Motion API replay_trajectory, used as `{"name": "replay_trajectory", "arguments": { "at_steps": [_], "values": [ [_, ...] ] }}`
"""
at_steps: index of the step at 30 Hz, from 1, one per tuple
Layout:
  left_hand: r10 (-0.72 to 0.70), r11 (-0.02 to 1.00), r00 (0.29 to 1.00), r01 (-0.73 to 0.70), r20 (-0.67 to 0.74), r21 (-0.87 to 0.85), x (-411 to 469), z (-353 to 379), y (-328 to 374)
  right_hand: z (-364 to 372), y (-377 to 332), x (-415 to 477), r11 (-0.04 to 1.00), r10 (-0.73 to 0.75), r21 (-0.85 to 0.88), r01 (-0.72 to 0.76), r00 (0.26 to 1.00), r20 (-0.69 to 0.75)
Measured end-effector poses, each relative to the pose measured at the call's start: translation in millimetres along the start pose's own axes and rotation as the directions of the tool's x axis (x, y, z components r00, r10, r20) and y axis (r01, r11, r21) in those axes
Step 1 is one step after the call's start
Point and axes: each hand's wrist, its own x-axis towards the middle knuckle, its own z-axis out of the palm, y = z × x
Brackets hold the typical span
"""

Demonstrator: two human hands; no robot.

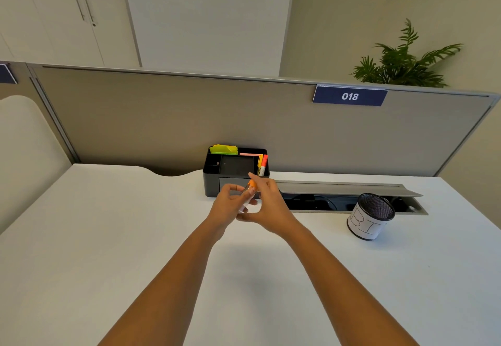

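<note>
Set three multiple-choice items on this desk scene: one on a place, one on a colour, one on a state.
1. The mesh cup stands: A on the desk, right of the right hand; B in a drawer; C on a chair.
2. The cap of the marker held by the left hand and right hand is: A blue; B orange; C green.
3. The cable hatch is: A shut flat; B lifted open; C removed.
Key: 1 A, it sits on the white top; 2 B, orange shows at its tip; 3 B, its flap is raised.

Blurred, half-hidden marker (252,183)
</note>
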Motion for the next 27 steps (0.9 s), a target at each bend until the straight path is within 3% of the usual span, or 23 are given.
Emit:
{"name": "replay_trajectory", "arguments": {
  "at_steps": [4,8,14,20,27],
  "values": [
    [0.033,0.999,0.999,-0.033,-0.027,-0.007,10.8,-13.8,-2.5,-6.8,5.7,13.8,0.982,0.056,0.177,-0.066,0.997,0.061],
    [0.035,0.999,0.998,-0.036,-0.052,-0.014,28.1,-17.9,-2.7,-4.2,11.7,32.6,0.949,0.127,0.295,-0.11,0.991,-0.039],
    [0.096,0.994,0.97,-0.083,-0.223,0.068,69.7,-23.4,-0.5,4.7,18.4,78.7,0.919,0.231,0.356,-0.168,0.962,-0.142],
    [0.182,0.953,0.944,-0.101,-0.277,0.285,123.4,-29.8,1.6,12.3,38.8,134.6,0.939,0.277,0.273,-0.209,0.93,-0.24],
    [0.19,0.907,0.922,-0.034,-0.337,0.419,168.5,-27.0,-16.1,31.0,53.9,176.2,0.953,0.293,0.167,-0.254,0.912,-0.287]
  ]
}}
